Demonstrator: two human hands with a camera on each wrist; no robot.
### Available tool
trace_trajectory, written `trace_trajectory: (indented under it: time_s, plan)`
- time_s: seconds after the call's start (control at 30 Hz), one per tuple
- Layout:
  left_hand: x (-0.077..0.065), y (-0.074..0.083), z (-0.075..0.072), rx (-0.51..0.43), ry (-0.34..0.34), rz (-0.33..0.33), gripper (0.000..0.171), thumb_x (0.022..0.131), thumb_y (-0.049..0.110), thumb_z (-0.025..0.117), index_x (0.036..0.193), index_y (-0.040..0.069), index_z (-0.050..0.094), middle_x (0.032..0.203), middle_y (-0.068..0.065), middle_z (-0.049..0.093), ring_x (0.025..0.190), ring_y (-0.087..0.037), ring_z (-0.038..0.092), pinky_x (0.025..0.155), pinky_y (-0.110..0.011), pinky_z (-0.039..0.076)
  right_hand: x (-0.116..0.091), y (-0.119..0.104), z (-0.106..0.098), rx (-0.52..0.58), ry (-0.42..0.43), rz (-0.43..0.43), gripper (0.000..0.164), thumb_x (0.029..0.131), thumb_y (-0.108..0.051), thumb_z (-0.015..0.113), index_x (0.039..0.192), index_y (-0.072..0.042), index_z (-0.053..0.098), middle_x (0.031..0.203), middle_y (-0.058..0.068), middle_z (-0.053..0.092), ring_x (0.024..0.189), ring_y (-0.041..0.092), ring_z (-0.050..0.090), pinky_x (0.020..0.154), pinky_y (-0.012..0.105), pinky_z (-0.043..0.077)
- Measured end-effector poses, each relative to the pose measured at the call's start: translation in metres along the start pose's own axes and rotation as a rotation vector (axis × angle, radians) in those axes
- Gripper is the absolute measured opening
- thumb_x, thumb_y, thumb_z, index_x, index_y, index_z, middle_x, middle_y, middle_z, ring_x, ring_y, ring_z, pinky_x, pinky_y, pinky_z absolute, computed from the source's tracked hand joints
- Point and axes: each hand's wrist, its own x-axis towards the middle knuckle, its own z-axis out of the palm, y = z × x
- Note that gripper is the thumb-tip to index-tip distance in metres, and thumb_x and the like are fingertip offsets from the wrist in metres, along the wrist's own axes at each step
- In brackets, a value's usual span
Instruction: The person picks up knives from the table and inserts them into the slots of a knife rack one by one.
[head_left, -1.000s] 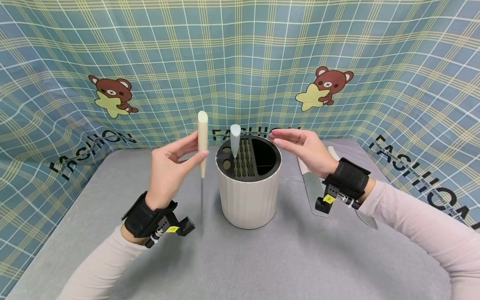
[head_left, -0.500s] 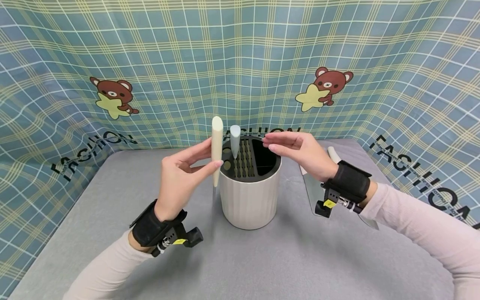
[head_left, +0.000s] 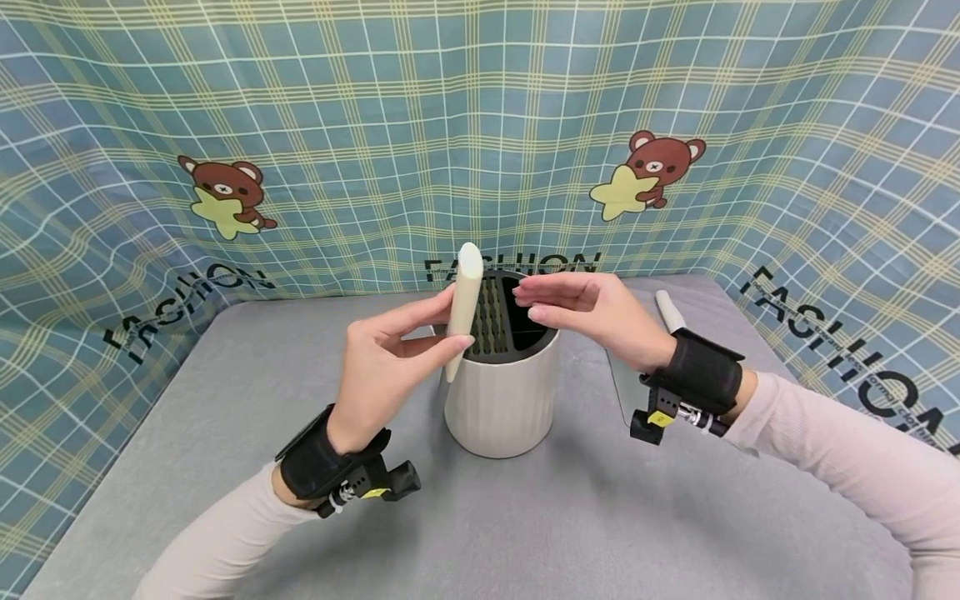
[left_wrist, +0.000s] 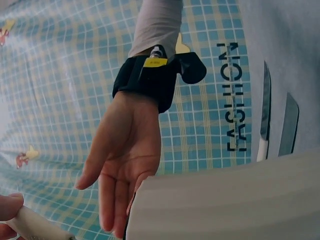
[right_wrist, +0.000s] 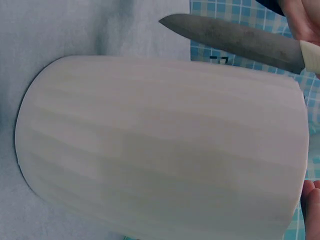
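My left hand (head_left: 375, 358) pinches the cream handle of a kitchen knife (head_left: 465, 296) between thumb and fingers. In the right wrist view its bare blade (right_wrist: 235, 42) runs alongside the holder's wall, point toward the table. The knife holder (head_left: 501, 408) is a white ribbed tub with a black slotted top (head_left: 491, 321), seen just behind the cream handle. A pale blue handle standing in that top is hidden now in the head view. My right hand (head_left: 600, 317) has its fingers extended over the holder's right rim, nothing in its grasp; the left wrist view shows its palm (left_wrist: 132, 150).
Right of the holder, partly behind my right arm, lie a broad-bladed knife (head_left: 624, 387) and another knife with a white handle (head_left: 669, 310). Both blades show in the left wrist view, one narrow (left_wrist: 266, 100), one wider (left_wrist: 289, 122). A checked cloth (head_left: 360, 125) hangs behind.
My left hand has carried the knife rightward from beside the holder to its left rim, and the handle now leans slightly. My right hand has shifted a little left over the rim.
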Motion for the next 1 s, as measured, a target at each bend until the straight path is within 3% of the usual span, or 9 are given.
trace_trajectory:
  time_s: [0.23,0.43,0.8,1.0]
  plan:
    - [0.001,-0.002,0.01,0.005,-0.047,0.018,0.049,0.075,-0.016,0.074,0.123,-0.009,0.063,0.118,-0.024,0.066,0.097,-0.012,0.067,0.084,-0.036,0.061,-0.004,-0.004,0.008,-0.015,-0.05,-0.04,0.048,0.092,-0.013,0.068,0.136,-0.001,0.055,0.132,0.014,0.06,0.123,0.016,0.058,0.105,0.033,0.05]
    - [0.003,-0.007,0.019,-0.043,-0.092,0.02,0.047,0.077,-0.015,0.073,0.123,-0.01,0.062,0.12,-0.023,0.065,0.098,-0.016,0.067,0.085,-0.036,0.062,-0.006,-0.008,0.016,-0.007,-0.065,-0.065,0.049,0.089,-0.012,0.071,0.135,-0.002,0.056,0.13,0.012,0.062,0.121,0.017,0.059,0.102,0.034,0.052]
    - [0.004,-0.009,0.029,-0.041,-0.152,-0.039,0.046,0.079,-0.013,0.073,0.123,-0.009,0.062,0.113,-0.023,0.066,0.097,-0.017,0.066,0.084,-0.035,0.062,-0.009,-0.012,0.026,0.086,-0.13,-0.131,0.047,0.088,-0.011,0.072,0.129,0.006,0.057,0.12,0.01,0.066,0.109,0.021,0.064,0.095,0.037,0.056]
    - [0.002,-0.01,0.031,-0.023,-0.162,-0.065,0.046,0.078,-0.01,0.075,0.123,-0.007,0.064,0.11,-0.021,0.068,0.098,-0.016,0.067,0.083,-0.034,0.062,-0.01,-0.011,0.029,0.099,-0.111,-0.13,0.041,0.089,-0.008,0.071,0.125,0.008,0.058,0.113,0.007,0.068,0.099,0.02,0.066,0.089,0.034,0.058]
